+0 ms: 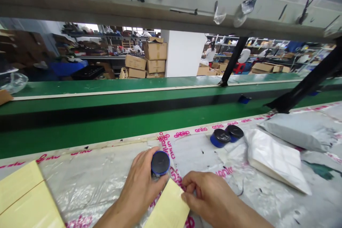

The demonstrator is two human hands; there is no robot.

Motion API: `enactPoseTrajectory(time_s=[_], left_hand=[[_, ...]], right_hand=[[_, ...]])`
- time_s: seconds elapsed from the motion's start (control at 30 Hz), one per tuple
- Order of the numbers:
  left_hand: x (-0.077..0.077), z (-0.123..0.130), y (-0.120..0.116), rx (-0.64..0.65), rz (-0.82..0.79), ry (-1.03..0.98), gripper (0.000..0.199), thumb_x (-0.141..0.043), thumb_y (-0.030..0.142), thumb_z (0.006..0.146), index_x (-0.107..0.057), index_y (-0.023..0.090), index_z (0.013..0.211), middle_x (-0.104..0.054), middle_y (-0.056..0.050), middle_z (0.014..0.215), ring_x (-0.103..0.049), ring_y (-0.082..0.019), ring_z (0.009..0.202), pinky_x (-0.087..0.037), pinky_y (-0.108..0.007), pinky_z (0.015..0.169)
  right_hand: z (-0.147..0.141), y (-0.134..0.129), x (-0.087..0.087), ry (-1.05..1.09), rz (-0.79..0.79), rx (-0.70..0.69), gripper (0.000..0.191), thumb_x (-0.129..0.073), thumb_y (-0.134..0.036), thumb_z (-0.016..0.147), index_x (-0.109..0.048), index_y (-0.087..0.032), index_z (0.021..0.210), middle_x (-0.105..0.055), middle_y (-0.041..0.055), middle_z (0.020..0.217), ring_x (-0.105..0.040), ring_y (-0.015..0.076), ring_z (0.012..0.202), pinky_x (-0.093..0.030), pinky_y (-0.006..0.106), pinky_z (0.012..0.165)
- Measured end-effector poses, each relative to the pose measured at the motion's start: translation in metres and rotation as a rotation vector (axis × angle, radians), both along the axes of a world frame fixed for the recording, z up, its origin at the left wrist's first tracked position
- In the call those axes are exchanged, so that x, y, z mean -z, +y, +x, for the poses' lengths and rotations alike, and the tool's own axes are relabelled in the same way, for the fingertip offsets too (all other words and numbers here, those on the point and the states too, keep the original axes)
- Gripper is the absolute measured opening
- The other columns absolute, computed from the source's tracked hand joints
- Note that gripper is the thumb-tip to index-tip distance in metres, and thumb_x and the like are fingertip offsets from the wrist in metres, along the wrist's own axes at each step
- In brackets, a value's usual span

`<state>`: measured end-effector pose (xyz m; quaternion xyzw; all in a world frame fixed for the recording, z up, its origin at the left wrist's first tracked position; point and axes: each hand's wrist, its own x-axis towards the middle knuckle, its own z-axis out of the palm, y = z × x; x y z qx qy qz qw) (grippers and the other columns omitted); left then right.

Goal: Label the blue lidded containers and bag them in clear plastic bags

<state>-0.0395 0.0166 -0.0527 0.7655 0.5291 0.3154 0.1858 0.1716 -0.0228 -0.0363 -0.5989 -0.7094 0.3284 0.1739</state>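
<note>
My left hand (pixel 143 174) is wrapped round a small round container (pixel 160 162) with a flat black top and a blue rim. Its top faces up towards me. Between finger and thumb, my right hand (pixel 204 190) pinches the upper right edge of a pale yellow paper sheet (pixel 169 208). The sheet's lower end runs out of view, and its top corner lies close to my left thumb. Two similar round containers, a nearer one (pixel 220 138) and a farther one (pixel 235 133), stand side by side beyond my right hand.
Yellow sheets (pixel 24 199) lie at the left. A white packet (pixel 276 160) and a grey plastic bag (pixel 296 130) rest at the right. Behind the plastic-covered table runs a green conveyor belt (pixel 160 121) carrying a blue item (pixel 244 99). Black struts (pixel 307 78) and an overhead beam (pixel 187 10) cross the view.
</note>
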Motion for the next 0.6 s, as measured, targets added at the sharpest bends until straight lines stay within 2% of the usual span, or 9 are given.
enactPoseTrajectory(time_s=[0.1, 0.17, 0.27, 0.33, 0.43, 0.5, 0.6], left_hand=[[-0.004, -0.003, -0.004, 0.004, 0.049, 0.042, 0.066, -0.064, 0.021, 0.081, -0.041, 0.023, 0.143, -0.053, -0.013, 0.144, -0.053, -0.032, 0.13, -0.046, -0.053, 0.106], [-0.01, -0.005, -0.008, 0.032, 0.181, 0.047, 0.061, -0.06, 0.018, 0.084, -0.042, 0.024, 0.142, -0.051, -0.012, 0.146, -0.051, -0.03, 0.133, -0.045, -0.05, 0.108], [-0.021, -0.005, -0.016, 0.173, 0.394, 0.008, 0.039, -0.059, 0.012, 0.085, -0.056, 0.025, 0.122, -0.067, -0.007, 0.124, -0.063, -0.024, 0.116, -0.051, -0.038, 0.1], [-0.027, -0.002, -0.021, 0.251, 0.403, -0.017, 0.03, -0.06, 0.012, 0.084, -0.061, 0.024, 0.111, -0.073, -0.005, 0.108, -0.069, -0.02, 0.1, -0.055, -0.03, 0.089], [-0.033, 0.004, -0.027, 0.242, 0.194, -0.056, 0.029, -0.063, 0.018, 0.08, -0.068, 0.026, 0.107, -0.076, -0.002, 0.099, -0.073, -0.019, 0.087, -0.058, -0.026, 0.077], [-0.035, 0.008, -0.029, 0.173, -0.044, -0.143, 0.028, -0.063, 0.02, 0.077, -0.073, 0.028, 0.102, -0.077, 0.0, 0.09, -0.072, -0.018, 0.077, -0.057, -0.025, 0.07], [-0.036, 0.013, -0.03, 0.066, -0.397, -0.347, 0.016, -0.063, 0.026, 0.078, -0.075, 0.024, 0.089, -0.074, 0.0, 0.074, -0.066, -0.016, 0.065, -0.052, -0.023, 0.061]], right_hand=[[-0.001, -0.001, 0.013, 0.101, -0.091, 0.019, 0.023, -0.064, -0.009, 0.069, -0.074, -0.022, 0.085, -0.071, -0.0014, 0.07, -0.057, 0.0141, 0.058, -0.036, 0.024, 0.052], [-0.001, -0.002, 0.016, 0.244, -0.161, 0.051, 0.02, -0.061, -0.008, 0.069, -0.071, -0.02, 0.08, -0.066, -0.0023, 0.065, -0.053, 0.0123, 0.057, -0.034, 0.022, 0.051], [-0.002, -0.004, 0.009, 0.566, -0.267, 0.048, 0.009, -0.062, -0.013, 0.076, -0.067, -0.018, 0.082, -0.06, -0.0026, 0.067, -0.05, 0.0111, 0.06, -0.035, 0.022, 0.055], [-0.001, -0.004, 0.002, 0.74, -0.324, -0.001, 0.006, -0.067, -0.021, 0.079, -0.065, -0.017, 0.084, -0.059, -0.0025, 0.07, -0.049, 0.0111, 0.062, -0.037, 0.022, 0.058], [0.0, -0.003, -0.005, 0.85, -0.341, -0.034, 0.012, -0.071, -0.027, 0.081, -0.064, -0.017, 0.085, -0.058, -0.0028, 0.071, -0.049, 0.011, 0.063, -0.037, 0.023, 0.06], [0.0, -0.003, -0.006, 0.847, -0.315, -0.023, 0.011, -0.07, -0.026, 0.082, -0.065, -0.018, 0.085, -0.059, -0.0028, 0.071, -0.05, 0.0112, 0.063, -0.037, 0.022, 0.06], [-0.003, -0.002, -0.005, 0.756, -0.242, 0.02, 0.003, -0.068, -0.019, 0.08, -0.068, -0.018, 0.083, -0.061, -0.0023, 0.07, -0.052, 0.0115, 0.064, -0.038, 0.022, 0.059]])
